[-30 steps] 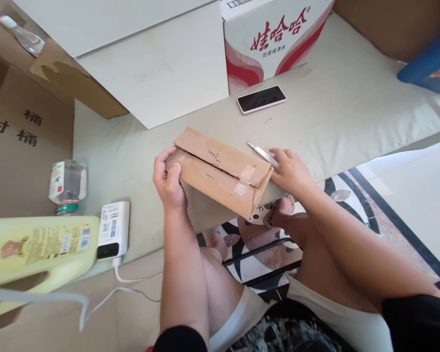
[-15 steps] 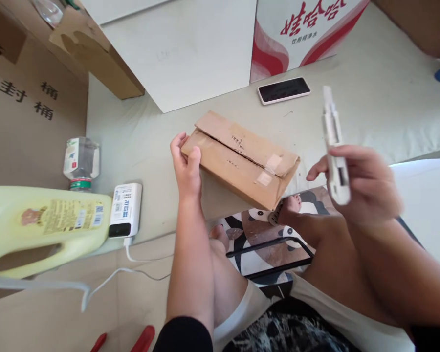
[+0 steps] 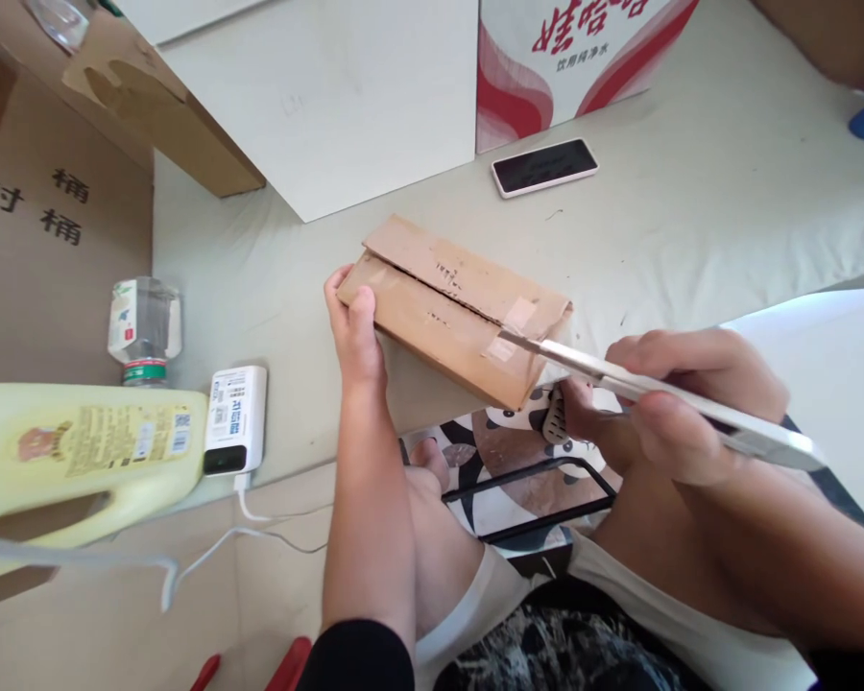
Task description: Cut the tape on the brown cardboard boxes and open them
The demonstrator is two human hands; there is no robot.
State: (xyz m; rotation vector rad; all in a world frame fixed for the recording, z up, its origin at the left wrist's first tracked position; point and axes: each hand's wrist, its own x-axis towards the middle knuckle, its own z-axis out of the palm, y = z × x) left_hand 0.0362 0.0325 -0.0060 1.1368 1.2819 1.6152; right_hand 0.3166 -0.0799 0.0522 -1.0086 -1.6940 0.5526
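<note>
My left hand (image 3: 360,331) grips the left end of a flat brown cardboard box (image 3: 446,331), its thumb lying over the top face. A seam runs along the box between two flaps, with a patch of clear tape (image 3: 510,328) across it near the right end. In my right hand (image 3: 691,398) is a white box cutter (image 3: 734,432), its fingers closed round the handle. The blade reaches left, and its tip is at the taped part of the seam; whether it has entered the tape I cannot tell.
A phone (image 3: 545,168) lies behind the box, before a white carton (image 3: 374,106) and a red-and-white carton (image 3: 583,58). To the left are a power bank (image 3: 236,417) with a cable, an upturned plastic bottle (image 3: 144,321) and a yellow jug (image 3: 79,461).
My right hand has turned the box cutter from upright to pointing left and brought its blade to the tape. The left hand keeps its hold on the cardboard box.
</note>
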